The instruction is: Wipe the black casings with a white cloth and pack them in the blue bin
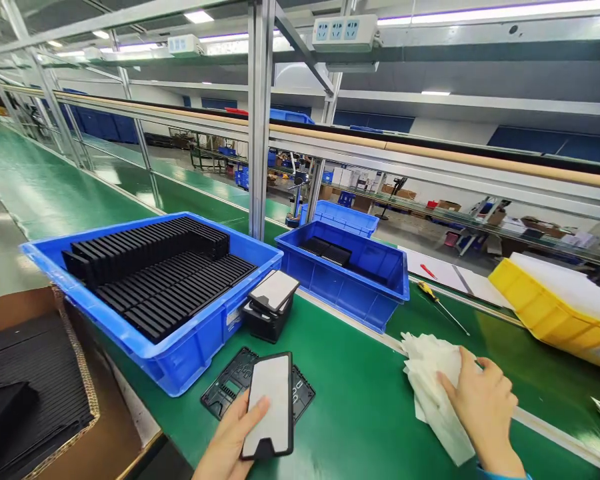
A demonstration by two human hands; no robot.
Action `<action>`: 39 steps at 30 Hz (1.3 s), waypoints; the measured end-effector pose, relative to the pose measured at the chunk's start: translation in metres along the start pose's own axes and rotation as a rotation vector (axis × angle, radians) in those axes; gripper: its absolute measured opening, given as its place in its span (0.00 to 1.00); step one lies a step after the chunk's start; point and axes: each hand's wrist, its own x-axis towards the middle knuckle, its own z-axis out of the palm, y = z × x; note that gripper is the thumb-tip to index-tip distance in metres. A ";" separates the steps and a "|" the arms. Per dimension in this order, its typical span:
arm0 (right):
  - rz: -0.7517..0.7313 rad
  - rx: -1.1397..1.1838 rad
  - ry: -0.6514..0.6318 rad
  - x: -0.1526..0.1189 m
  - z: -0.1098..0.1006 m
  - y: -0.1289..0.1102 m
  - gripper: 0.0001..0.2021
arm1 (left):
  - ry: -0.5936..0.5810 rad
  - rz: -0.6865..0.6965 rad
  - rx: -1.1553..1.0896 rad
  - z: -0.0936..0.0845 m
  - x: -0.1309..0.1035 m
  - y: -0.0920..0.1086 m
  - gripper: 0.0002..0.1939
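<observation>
In my left hand (237,430) is a flat black-framed panel (270,400) with a pale face, the thumb resting on that face. Black molded plates (230,383) lie on the green table beneath and behind it. My right hand (485,407) is at a pile of thin white sheets (433,373), thumb and fingers closed on its right side. A small stack of similar pale-faced panels (275,291) stands beside the large blue tray (190,363).
Rows of black parts fill the large tray. A darker blue bin (340,293) stands behind the table's middle. A yellow screwdriver (437,300) and a yellow bin (550,313) are at right. A cardboard box (85,427) sits at lower left; a metal post (259,133) rises behind.
</observation>
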 end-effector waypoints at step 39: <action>-0.947 1.241 0.425 -0.035 -0.101 -0.206 0.10 | -0.307 -0.330 -0.319 0.016 -0.017 -0.015 0.24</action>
